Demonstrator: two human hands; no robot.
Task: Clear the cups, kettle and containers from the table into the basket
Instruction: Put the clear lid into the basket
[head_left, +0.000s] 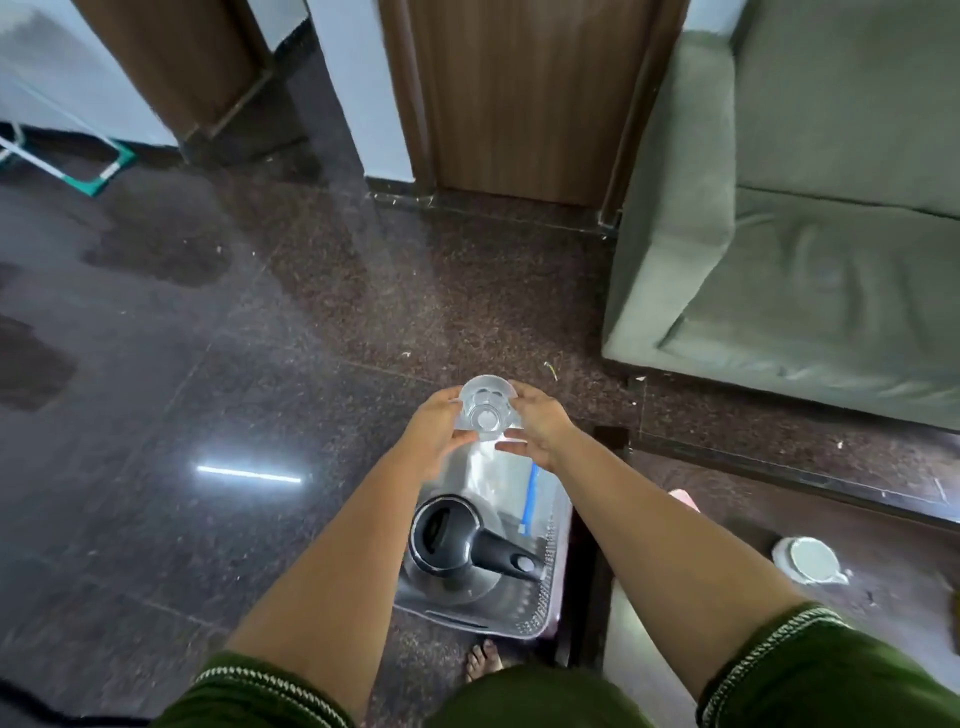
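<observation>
Room around the work spot: floor, sofa, door and a rack.

A dark speckled stone floor (311, 322) fills the left and centre of the frame, glossy, with a bright light streak (249, 474) reflected at lower left. A grey-green sofa (810, 249) takes the upper right. A brown wooden door (524, 93) stands at top centre, and a teal-and-white rack frame (98, 174) lies on the floor at the upper left edge.
</observation>
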